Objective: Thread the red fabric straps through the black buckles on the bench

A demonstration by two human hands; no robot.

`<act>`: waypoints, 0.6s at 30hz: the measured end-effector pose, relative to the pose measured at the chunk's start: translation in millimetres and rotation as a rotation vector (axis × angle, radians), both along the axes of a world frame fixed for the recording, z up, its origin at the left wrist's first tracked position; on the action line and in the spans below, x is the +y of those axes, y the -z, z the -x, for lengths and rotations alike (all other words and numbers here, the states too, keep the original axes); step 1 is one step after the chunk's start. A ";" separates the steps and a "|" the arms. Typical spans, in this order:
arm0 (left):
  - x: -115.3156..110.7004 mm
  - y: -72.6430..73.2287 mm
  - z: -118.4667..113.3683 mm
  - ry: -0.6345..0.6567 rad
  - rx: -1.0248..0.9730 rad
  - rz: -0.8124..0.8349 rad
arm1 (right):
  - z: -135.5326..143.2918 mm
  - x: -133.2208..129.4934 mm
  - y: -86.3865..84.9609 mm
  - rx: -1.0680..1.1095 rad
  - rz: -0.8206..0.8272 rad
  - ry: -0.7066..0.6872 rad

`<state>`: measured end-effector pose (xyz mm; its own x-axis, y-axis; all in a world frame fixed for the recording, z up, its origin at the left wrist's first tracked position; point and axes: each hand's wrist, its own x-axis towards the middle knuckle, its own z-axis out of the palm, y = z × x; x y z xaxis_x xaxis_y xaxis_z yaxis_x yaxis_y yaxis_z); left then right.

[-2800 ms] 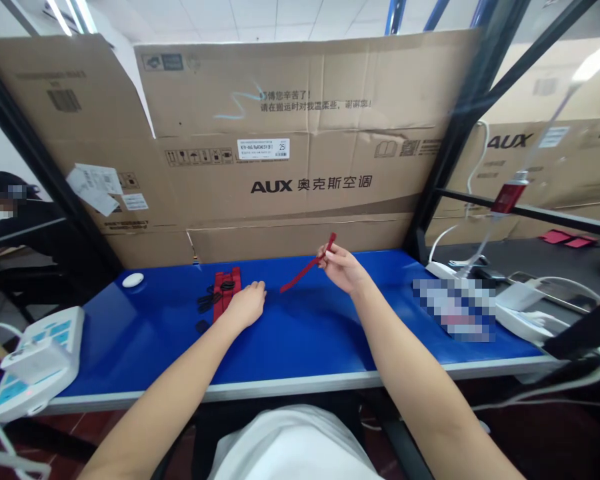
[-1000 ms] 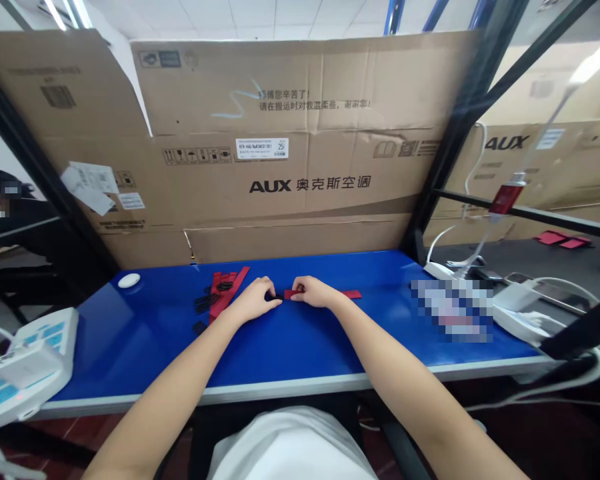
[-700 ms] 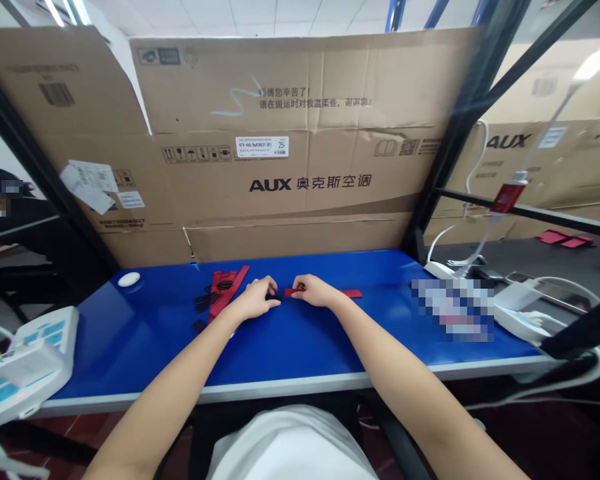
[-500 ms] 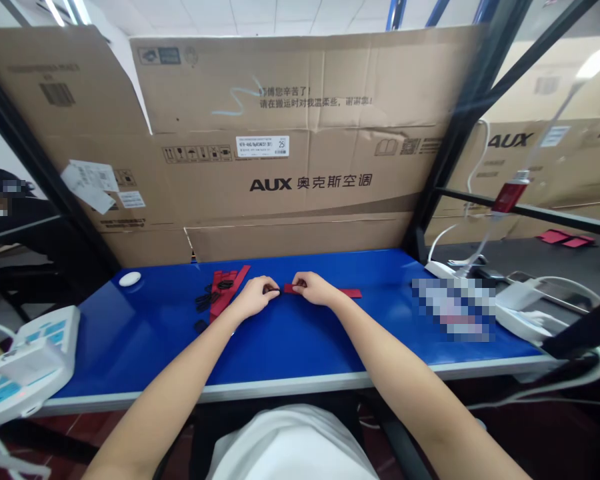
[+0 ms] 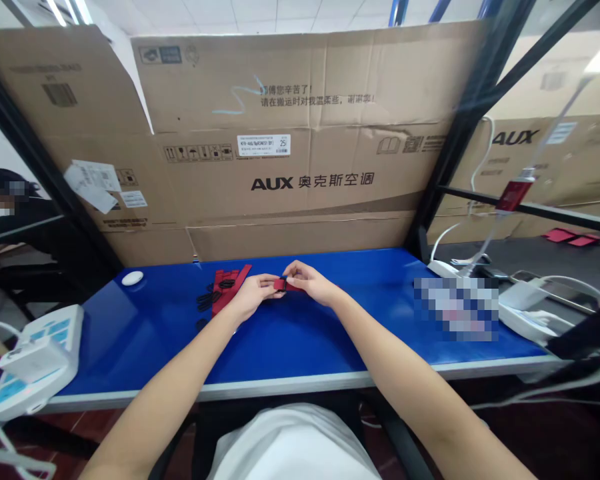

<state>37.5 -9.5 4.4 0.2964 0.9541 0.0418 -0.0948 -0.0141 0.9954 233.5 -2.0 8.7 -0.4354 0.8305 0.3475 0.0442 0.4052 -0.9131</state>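
Observation:
A red strap [image 5: 293, 288] stretches between my hands, with a small black buckle [image 5: 284, 283] around it near its left end. Left of the buckle, my left hand [image 5: 253, 293] is closed in a pinch on the strap's short end. My right hand [image 5: 311, 281] is closed on the strap just right of the buckle, its fingertips touching the buckle's upper edge. The strap's far end shows a little beyond my right hand. Beside my left hand lie more red straps [image 5: 223, 301] with several black buckles [image 5: 209, 300] on and around them.
The blue table [image 5: 300, 347] has a cardboard sheet [image 5: 310, 200] standing along its back. A white round object [image 5: 132, 278] lies at the back left. Power strips [image 5: 40, 357] with cables sit at both sides. Another person [image 5: 25, 220] sits at far left.
My hands have come together. The black buckle, pinched in my left hand before, is now around the red strap, and my left fingers have moved to the strap's end.

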 end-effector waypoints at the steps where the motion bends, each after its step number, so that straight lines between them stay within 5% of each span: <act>1: -0.6 -0.4 -0.6 0.000 -0.007 -0.001 | 2.0 -0.6 0.3 0.025 0.012 -0.003; 6: -0.9 -6.8 3.5 0.054 0.108 -0.090 | 8.3 -0.5 1.4 -0.075 -0.053 0.046; 10: 1.2 -12.7 22.1 -0.073 0.678 -0.409 | 3.6 2.4 -1.5 0.124 0.045 0.099; 13: 2.8 -9.8 37.2 -0.106 1.046 -0.483 | -1.7 2.7 -5.7 0.227 0.120 0.095; 18: 4.7 -0.1 40.3 -0.068 0.982 -0.384 | -0.7 0.4 -4.0 0.015 0.074 0.099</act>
<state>-2.8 -4.8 4.4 0.3105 0.9435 0.1156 0.7627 -0.3198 0.5621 234.2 -1.6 12.7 -0.3455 0.8926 0.2897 0.0669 0.3314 -0.9411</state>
